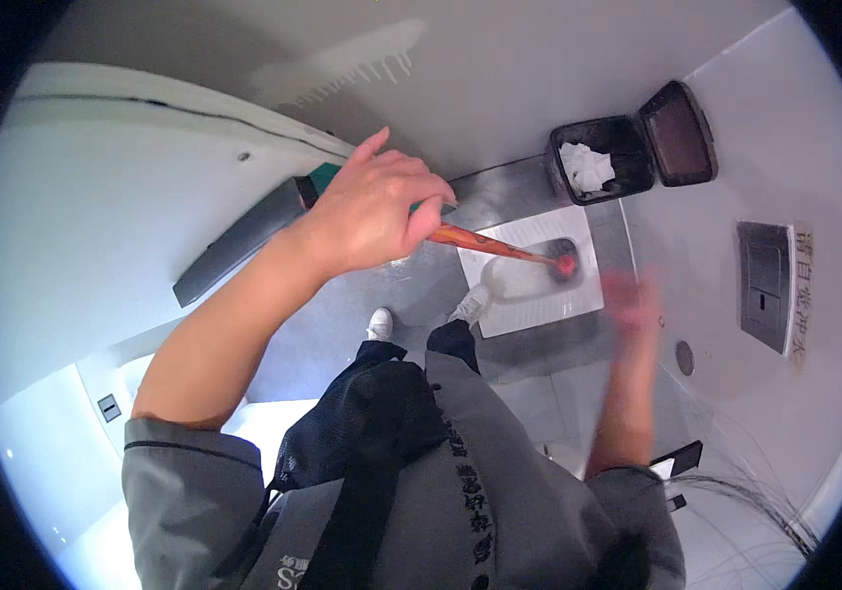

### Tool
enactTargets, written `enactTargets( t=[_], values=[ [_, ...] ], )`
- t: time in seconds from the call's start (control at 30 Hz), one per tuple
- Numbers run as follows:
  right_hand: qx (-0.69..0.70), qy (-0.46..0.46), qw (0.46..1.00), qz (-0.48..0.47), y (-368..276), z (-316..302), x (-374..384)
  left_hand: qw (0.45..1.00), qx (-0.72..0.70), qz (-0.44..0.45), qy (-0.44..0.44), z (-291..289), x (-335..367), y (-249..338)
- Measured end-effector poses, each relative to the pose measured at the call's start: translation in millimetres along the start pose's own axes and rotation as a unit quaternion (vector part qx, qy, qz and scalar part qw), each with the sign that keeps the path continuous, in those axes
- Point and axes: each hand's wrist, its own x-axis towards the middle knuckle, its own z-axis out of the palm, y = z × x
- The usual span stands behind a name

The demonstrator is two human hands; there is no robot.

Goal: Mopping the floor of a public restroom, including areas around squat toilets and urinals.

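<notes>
My left hand [382,202] is closed around the upper end of a long orange-brown wooden handle [485,242], with one finger lifted away. The handle slants down to the right into a white squat toilet [529,318]. Its red lower end sits over the dark drain; whether it is a plunger or a brush I cannot make out. To the right of the toilet, my right hand [632,300] is smeared by motion, so its fingers do not show clearly. A bit of green [323,177] shows behind my left wrist, its kind hidden.
An open black bin [598,162] holding crumpled white paper stands beyond the toilet, lid tipped right. A dark metal panel [765,285] is set in the right wall [696,236]. A pale door or partition [146,187] stands at the left. My white shoes [380,324] are beside the toilet.
</notes>
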Motion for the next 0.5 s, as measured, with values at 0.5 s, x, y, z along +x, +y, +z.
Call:
enactTargets(
  t=[0.5],
  values=[
    [0.161,-0.028,0.942,0.293,103.9,46.5,-113.2,0.961,0.267,0.077,0.008,-51.9,-185.8,-75.2]
  ],
)
